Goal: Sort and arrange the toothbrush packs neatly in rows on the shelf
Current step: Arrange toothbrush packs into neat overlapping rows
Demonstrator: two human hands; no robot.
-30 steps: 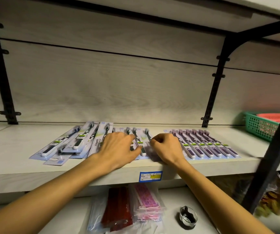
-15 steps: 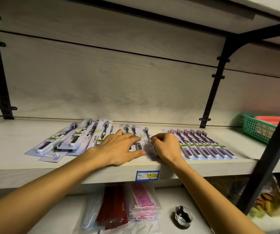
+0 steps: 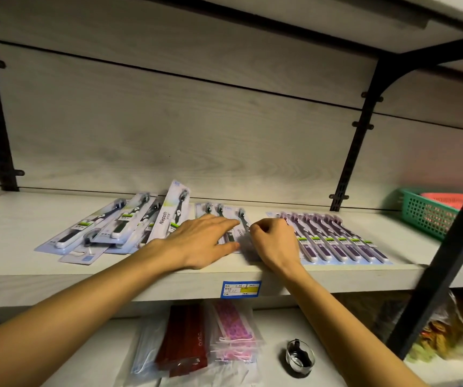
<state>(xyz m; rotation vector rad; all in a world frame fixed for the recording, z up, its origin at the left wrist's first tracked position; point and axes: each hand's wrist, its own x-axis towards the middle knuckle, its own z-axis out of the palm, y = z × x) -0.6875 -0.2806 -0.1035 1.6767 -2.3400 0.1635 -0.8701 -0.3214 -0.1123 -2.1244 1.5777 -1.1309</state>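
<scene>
On the pale shelf (image 3: 15, 261) a loose pile of black-brush toothbrush packs (image 3: 118, 222) lies askew at the left. One pack marked Niepoth (image 3: 173, 210) tilts up at its far end. My left hand (image 3: 202, 241) lies flat with straight fingers on the middle packs (image 3: 219, 210). My right hand (image 3: 275, 241), fingers curled, pinches the right edge of the rightmost middle pack (image 3: 242, 219). A tidy overlapping row of purple toothbrush packs (image 3: 336, 238) lies just right of that hand.
A green basket (image 3: 426, 216) holding a red one stands at the shelf's right end. A black upright (image 3: 350, 152) runs up the back wall and a black post (image 3: 448, 261) crosses the front right. Below are mask packs (image 3: 185, 344) and a small glass jar (image 3: 300, 358).
The Niepoth pack's far end has lifted off the pile. My left hand's fingers have stretched right across the middle packs. My right hand stays curled at the same pack edge.
</scene>
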